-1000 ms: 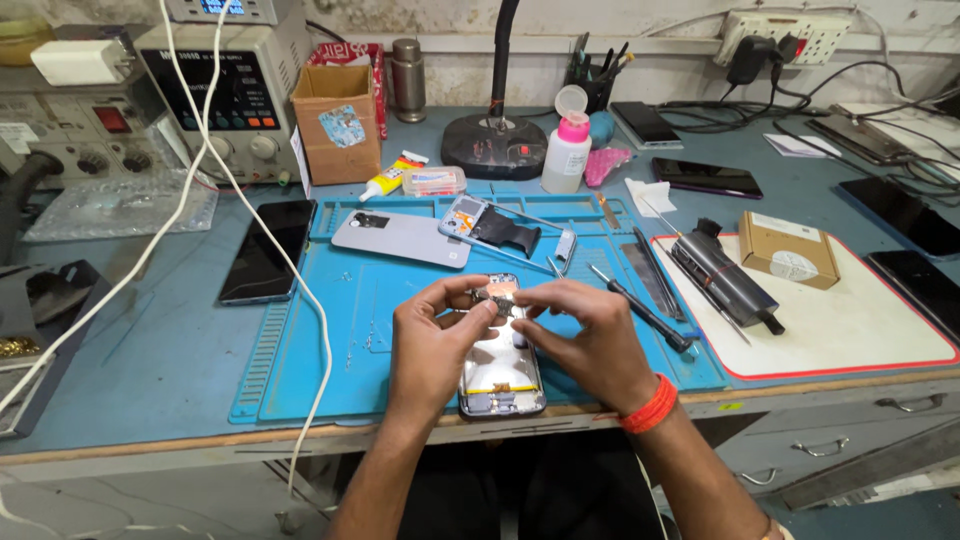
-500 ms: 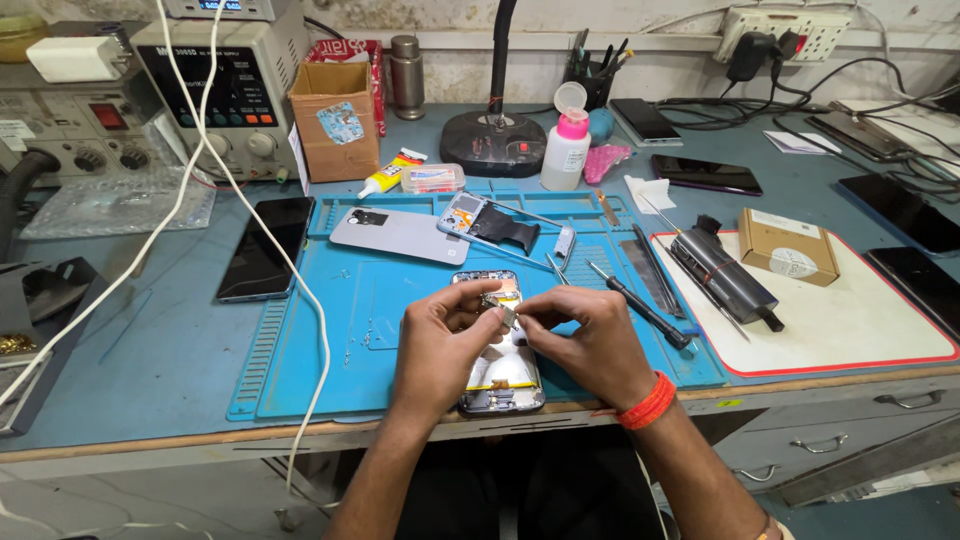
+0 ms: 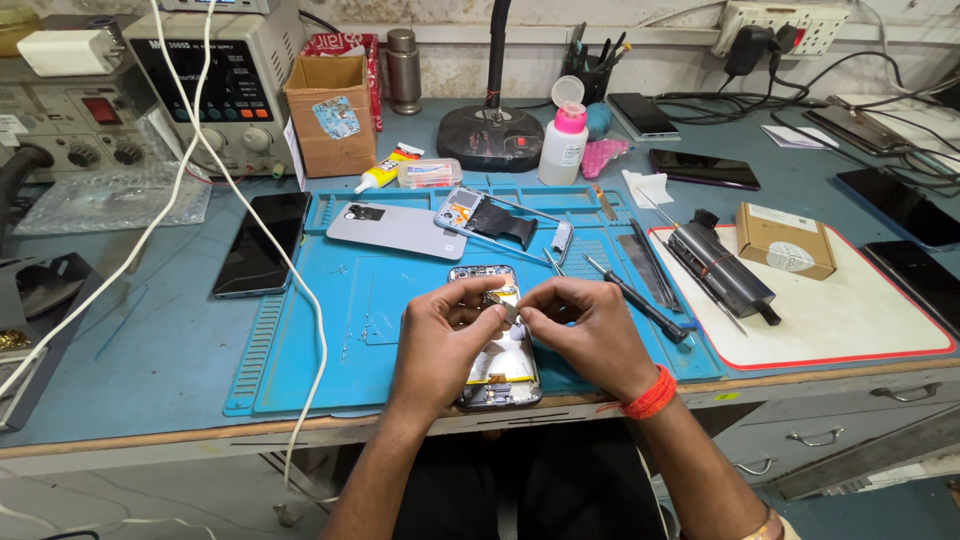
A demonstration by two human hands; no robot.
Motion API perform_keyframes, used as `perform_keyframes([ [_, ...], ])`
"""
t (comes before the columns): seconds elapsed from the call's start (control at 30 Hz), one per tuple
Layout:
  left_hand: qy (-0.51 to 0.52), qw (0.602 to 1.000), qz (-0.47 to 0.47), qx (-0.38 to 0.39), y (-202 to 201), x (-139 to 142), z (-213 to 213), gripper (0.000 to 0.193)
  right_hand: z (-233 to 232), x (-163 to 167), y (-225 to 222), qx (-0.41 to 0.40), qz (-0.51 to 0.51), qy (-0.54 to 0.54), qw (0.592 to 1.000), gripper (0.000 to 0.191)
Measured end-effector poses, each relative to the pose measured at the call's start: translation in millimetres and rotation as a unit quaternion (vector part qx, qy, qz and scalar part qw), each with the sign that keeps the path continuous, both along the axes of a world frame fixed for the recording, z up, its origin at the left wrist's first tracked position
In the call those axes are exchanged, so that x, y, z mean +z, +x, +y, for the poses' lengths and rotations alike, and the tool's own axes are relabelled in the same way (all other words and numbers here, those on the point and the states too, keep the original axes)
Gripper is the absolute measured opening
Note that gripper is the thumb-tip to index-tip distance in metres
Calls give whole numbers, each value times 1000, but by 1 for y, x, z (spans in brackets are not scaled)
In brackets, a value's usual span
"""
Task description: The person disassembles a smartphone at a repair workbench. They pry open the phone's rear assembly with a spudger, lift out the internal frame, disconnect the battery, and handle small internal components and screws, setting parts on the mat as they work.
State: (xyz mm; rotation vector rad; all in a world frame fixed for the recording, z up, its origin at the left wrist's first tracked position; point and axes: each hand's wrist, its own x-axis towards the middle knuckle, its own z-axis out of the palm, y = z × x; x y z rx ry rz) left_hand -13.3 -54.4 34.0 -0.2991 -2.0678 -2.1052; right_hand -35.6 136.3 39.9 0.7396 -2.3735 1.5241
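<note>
1. I see my left hand and right hand, both pinched shut on one small grey metal part.
2. It hovers over one opened phone on the blue mat.
3. Two screwdrivers lie nearby.

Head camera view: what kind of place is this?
Most likely a phone repair bench: an opened phone lies under both hands on a blue work mat, a bench power supply stands behind, and several other phones lie around.
</note>
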Motion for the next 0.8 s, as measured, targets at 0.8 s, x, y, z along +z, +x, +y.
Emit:
perform_keyframes([
  [0.8, -238, 930, 266, -85, 37, 19, -15, 47, 33, 11, 18, 55, -137, -76, 986, 26],
])
